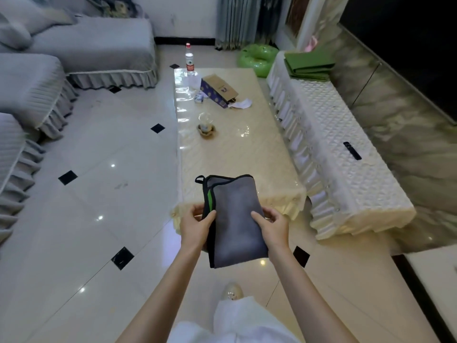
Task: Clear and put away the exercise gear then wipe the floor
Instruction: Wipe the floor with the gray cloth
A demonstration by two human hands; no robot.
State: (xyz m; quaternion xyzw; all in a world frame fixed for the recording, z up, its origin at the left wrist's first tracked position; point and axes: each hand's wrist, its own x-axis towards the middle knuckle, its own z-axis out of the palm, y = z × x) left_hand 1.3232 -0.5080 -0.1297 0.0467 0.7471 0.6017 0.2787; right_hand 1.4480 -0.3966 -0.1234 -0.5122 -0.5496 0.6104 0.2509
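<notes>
Grey folded microfibre cloth (pixel 235 219), black-edged; left hand (pixel 196 225), right hand (pixel 272 225) grip pinching side edges.

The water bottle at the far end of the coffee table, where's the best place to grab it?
Probably round the middle of the water bottle, just above its red label, coming in sideways from the sofa side. It stands upright near that table edge, with a box crowding its other side.

Soft indoor light, lamp glints on the glossy floor (pixel 99 194), sheen on table (pixel 235 149), dim blurred corners, wide-angle bending.
</notes>
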